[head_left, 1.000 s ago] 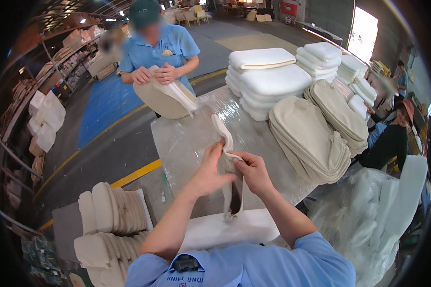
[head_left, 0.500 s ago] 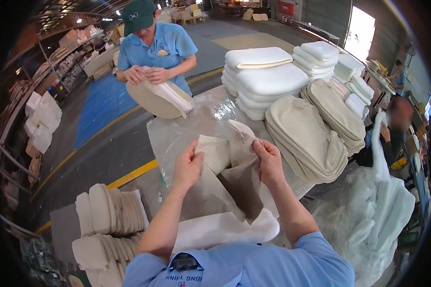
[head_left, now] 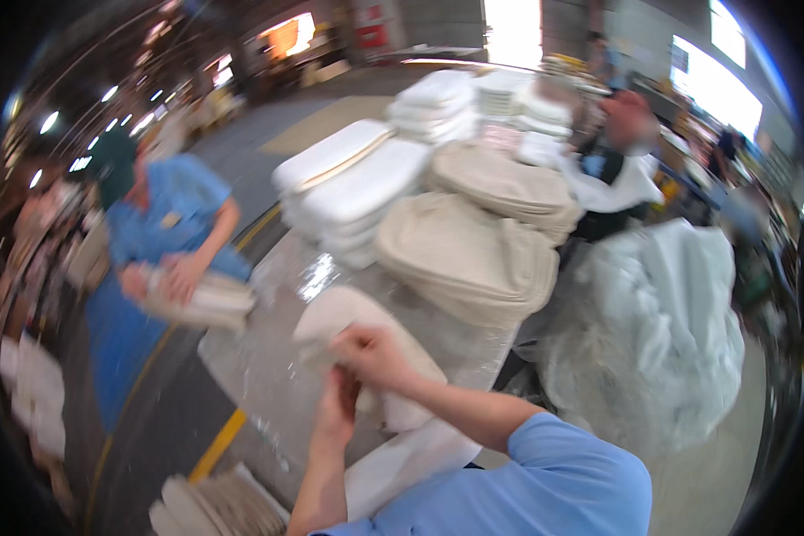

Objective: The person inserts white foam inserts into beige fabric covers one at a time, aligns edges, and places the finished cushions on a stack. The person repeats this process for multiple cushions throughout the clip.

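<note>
Right hand (head_left: 368,354) curled close beside left hand (head_left: 337,402), right forearm (head_left: 469,413) slanting across, left forearm (head_left: 321,482) more upright

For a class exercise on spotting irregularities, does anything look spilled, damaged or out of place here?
Nothing looks plainly spilled or damaged, though blur hides detail. The plastic-wrapped heap right of the table looks loose and crumpled, unlike the stacked white pads.

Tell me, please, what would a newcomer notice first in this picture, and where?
Probably the large stack of white folded pads and, to its right, a pile of rounded beige fabric covers, both on the grey plastic-covered table. Nearer, the person's bare left hand and right hand meet at a rounded cream fabric piece; a big whitish bundle in crinkled clear plastic stands at right.
</note>
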